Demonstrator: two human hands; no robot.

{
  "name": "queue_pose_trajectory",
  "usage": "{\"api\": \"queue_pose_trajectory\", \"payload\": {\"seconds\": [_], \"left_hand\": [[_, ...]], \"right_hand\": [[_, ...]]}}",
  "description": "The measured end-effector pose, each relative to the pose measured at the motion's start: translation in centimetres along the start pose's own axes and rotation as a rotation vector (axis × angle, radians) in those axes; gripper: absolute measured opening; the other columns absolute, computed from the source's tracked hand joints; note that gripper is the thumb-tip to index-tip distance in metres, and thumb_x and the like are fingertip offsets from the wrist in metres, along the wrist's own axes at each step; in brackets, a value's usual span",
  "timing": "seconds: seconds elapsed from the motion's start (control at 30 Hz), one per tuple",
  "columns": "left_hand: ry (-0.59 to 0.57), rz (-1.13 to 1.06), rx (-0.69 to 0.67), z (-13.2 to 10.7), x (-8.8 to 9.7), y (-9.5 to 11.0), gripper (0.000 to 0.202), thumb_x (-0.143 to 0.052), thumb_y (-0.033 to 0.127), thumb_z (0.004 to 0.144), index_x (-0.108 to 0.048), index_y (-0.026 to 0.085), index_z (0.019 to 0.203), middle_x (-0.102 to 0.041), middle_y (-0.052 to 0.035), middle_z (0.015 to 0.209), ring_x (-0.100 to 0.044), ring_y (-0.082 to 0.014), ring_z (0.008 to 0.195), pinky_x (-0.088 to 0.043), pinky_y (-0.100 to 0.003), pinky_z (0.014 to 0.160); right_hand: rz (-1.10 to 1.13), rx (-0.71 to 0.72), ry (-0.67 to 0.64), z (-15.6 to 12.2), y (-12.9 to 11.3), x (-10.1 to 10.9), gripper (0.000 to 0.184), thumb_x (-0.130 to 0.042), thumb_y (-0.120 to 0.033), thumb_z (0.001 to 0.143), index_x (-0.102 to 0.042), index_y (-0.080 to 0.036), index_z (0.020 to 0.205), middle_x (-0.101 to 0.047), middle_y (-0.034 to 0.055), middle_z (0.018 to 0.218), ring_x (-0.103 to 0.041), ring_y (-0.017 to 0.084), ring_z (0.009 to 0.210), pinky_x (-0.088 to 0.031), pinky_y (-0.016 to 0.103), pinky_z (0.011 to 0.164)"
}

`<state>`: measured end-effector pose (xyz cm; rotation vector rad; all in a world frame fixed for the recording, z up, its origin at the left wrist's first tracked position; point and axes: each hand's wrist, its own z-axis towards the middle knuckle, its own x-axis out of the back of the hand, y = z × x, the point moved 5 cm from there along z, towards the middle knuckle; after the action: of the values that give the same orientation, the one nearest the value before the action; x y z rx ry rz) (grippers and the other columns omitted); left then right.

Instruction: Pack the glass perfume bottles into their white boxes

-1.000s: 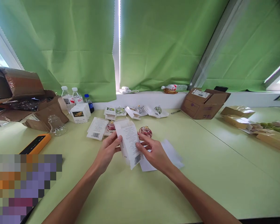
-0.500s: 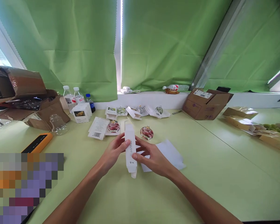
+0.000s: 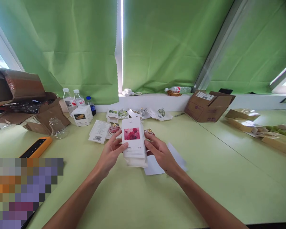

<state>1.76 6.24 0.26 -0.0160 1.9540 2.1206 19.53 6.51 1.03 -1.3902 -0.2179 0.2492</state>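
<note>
Between my two hands is a white carton (image 3: 134, 148) with a picture of red roses on its face, held up over the table. My left hand (image 3: 112, 152) grips its left edge, thumb on the front. On the opposite edge, my right hand (image 3: 160, 154) is closed with its fingers partly hidden by the box. Just behind the carton, partly covered, are a glass bottle with red contents (image 3: 113, 129) on the left and a similar glass bottle (image 3: 149, 133) on the right. A white paper sheet (image 3: 166, 162) lies under my right hand.
A flattened white box with a barcode (image 3: 99, 131) lies to the left. Further back stand small boxes and ornaments (image 3: 122, 113), bottles (image 3: 69, 100) and a white box (image 3: 82, 116). Cardboard boxes sit at left (image 3: 26, 84) and right (image 3: 207, 106); an orange power strip (image 3: 37, 148) is nearby.
The carton has been turned from its narrow printed side to its wide rose-picture face. Both hands stay on it, my right hand shifting slightly right. The view has moved a little.
</note>
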Motion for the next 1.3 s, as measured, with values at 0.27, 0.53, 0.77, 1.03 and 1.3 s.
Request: {"api": "queue_pose_trajectory", "payload": {"seconds": [0.27,0.53,0.77,1.03,1.3], "left_hand": [[0.151,0.047,-0.013,-0.1,0.7,0.5,0.059,-0.065,0.045,0.078,-0.044,0.028,0.131,-0.062,-0.0082,0.115,-0.064,-0.0251,0.099,-0.055,-0.036,0.075],[-0.066,0.107,-0.050,-0.5,-0.9,0.4,0.083,-0.069,0.035,0.078,-0.022,0.036,0.146,-0.038,-0.0082,0.147,-0.057,-0.0277,0.112,-0.054,-0.038,0.082],[-0.113,0.188,-0.061,-0.4,-0.6,0.3,0.080,-0.066,0.030,0.080,-0.022,0.034,0.147,-0.039,-0.0084,0.146,-0.057,-0.0264,0.110,-0.050,-0.041,0.089],[-0.222,0.303,0.021,-0.3,0.5,0.7,0.076,-0.061,0.028,0.083,-0.021,0.030,0.147,-0.051,-0.0102,0.135,-0.059,-0.0219,0.098,-0.048,-0.042,0.086],[-0.271,0.333,-0.010,-0.5,0.3,1.2,0.076,-0.055,0.015,0.075,-0.030,0.032,0.145,-0.049,-0.0061,0.137,-0.056,-0.0238,0.104,-0.047,-0.040,0.086]], "right_hand": [[-0.086,-0.010,-0.012,-0.7,-0.4,-0.3,0.082,-0.068,-0.039,0.079,-0.021,-0.037,0.147,-0.055,0.0078,0.132,-0.064,0.021,0.091,-0.055,0.041,0.079],[-0.143,0.000,-0.011,-0.3,-0.3,-0.2,0.071,-0.062,-0.040,0.084,-0.027,-0.034,0.146,-0.055,0.0074,0.133,-0.063,0.023,0.096,-0.055,0.039,0.078],[-0.194,0.030,-0.093,-0.4,-0.7,-0.3,0.077,-0.063,-0.032,0.083,-0.021,-0.034,0.148,-0.052,0.0070,0.136,-0.062,0.022,0.098,-0.053,0.043,0.085],[-0.196,0.012,-0.155,-0.2,-1.0,0.9,0.076,-0.055,-0.014,0.081,-0.023,-0.032,0.147,-0.053,0.0054,0.135,-0.061,0.020,0.093,-0.051,0.044,0.086],[-0.209,0.029,-0.195,-0.2,-0.7,0.6,0.082,-0.051,-0.008,0.077,-0.019,-0.034,0.148,-0.049,0.0041,0.139,-0.060,0.018,0.091,-0.051,0.042,0.084]]}}
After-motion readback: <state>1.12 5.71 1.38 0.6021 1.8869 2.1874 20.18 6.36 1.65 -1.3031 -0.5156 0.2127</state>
